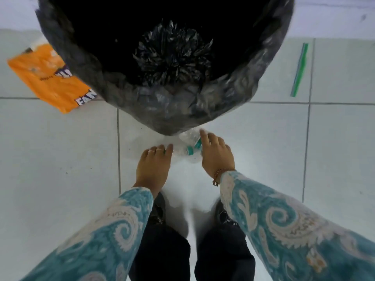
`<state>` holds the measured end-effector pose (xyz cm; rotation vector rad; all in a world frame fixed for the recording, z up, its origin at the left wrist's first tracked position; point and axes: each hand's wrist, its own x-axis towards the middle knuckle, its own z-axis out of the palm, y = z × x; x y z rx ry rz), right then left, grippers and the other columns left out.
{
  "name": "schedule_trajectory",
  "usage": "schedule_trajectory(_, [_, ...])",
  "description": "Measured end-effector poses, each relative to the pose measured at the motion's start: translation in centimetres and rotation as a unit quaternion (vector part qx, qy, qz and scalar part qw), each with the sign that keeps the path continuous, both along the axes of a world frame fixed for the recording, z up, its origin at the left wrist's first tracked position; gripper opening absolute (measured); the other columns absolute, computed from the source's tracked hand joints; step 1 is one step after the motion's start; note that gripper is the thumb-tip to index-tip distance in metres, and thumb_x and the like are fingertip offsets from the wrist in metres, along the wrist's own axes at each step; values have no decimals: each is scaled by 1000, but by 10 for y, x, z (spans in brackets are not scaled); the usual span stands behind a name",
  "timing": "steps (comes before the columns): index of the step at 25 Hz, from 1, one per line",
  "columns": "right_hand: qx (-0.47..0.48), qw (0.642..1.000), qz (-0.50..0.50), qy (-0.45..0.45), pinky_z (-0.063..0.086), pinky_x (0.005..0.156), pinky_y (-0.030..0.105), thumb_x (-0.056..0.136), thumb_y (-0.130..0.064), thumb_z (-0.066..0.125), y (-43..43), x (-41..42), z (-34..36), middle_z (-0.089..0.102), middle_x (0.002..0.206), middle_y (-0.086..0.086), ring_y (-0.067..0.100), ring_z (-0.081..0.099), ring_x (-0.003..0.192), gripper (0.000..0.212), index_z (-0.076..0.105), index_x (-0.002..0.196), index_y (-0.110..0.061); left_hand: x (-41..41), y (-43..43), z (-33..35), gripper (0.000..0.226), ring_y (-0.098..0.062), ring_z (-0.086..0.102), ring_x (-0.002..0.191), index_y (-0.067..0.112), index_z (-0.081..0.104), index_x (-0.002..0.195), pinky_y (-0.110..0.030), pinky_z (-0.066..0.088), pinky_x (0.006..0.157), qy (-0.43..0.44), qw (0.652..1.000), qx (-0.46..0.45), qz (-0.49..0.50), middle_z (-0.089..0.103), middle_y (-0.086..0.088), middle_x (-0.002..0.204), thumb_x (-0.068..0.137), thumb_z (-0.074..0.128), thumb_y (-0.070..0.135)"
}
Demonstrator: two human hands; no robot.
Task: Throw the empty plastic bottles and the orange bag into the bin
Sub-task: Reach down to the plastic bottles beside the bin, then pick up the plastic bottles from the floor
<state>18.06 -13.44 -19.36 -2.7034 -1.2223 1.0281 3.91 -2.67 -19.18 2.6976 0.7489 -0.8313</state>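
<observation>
Several crumpled clear plastic bottles (189, 148) with teal caps lie on the white floor at the foot of the bin (81, 63), a large round bin lined with a black bag. My right hand (217, 155) reaches down onto them, its fingers around a bottle next to a teal cap. My left hand (154, 165) is lowered at the left side of the pile with its fingertips touching clear plastic; its grip is hidden. The orange bag (46, 78) lies flat on the floor to the left of the bin, partly under its rim.
A green and blue plastic strip (299, 69) lies on the tiles to the right of the bin. My dark shoes (158, 211) stand just behind the bottles. White floor tiles spread to both sides.
</observation>
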Motion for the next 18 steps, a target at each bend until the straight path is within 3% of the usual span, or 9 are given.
schedule_trajectory(3, [-58, 993, -85, 59, 41, 102, 42, 88, -8, 49, -28, 0, 55, 37, 146, 10, 31, 40, 128, 70, 14, 148, -16, 2, -18, 65, 69, -34, 69, 74, 6, 60, 116, -38, 58, 61, 26, 993, -66, 99, 72, -17, 90, 53, 87, 19])
schedule_trajectory(4, [-80, 986, -125, 81, 40, 104, 41, 88, -10, 49, -35, 1, 76, 36, 146, 9, 29, 39, 129, 71, 12, 148, -17, 8, -23, 92, 68, -33, 68, 82, 9, 55, 121, -37, 57, 66, 39, 983, -104, 146, 70, -15, 97, 60, 82, 21])
schedule_trajectory(7, [-84, 947, -286, 123, 44, 101, 44, 89, -14, 51, -37, 26, 137, 41, 141, 9, 29, 44, 125, 68, 15, 147, -19, 50, -37, 162, 60, -24, 57, 114, 18, 39, 136, -32, 44, 96, 43, 908, -226, 350, 58, -6, 127, 82, 62, 30])
schedule_trajectory(10, [-25, 909, -398, 123, 45, 98, 46, 89, -13, 54, -20, 88, 181, 46, 136, 17, 35, 49, 119, 65, 19, 145, -15, 120, -45, 196, 61, -28, 59, 112, 13, 44, 130, -34, 45, 97, -17, 825, -287, 487, 61, -9, 124, 78, 68, 31])
schedule_trajectory(14, [-20, 915, -395, 80, 46, 96, 48, 91, -19, 54, -2, 195, 174, 48, 133, 17, 35, 52, 116, 66, 17, 145, -15, 238, -47, 177, 59, -31, 61, 109, 3, 47, 126, -32, 48, 92, -48, 753, -315, 575, 62, -17, 124, 77, 72, 23])
schedule_trajectory(16, [-2, 922, -379, 82, 48, 95, 50, 91, -21, 55, 4, 241, 154, 50, 131, 17, 35, 53, 114, 65, 18, 144, -15, 293, -49, 159, 58, -31, 59, 111, 1, 42, 126, -28, 44, 82, -43, 741, -329, 584, 59, -17, 126, 81, 70, 21])
schedule_trajectory(18, [10, 926, -367, 89, 49, 94, 51, 90, -21, 56, 4, 279, 126, 51, 129, 17, 36, 55, 113, 64, 20, 143, -16, 339, -54, 132, 61, -31, 55, 118, 0, 37, 131, -30, 42, 84, -44, 737, -333, 587, 53, -17, 133, 84, 68, 22])
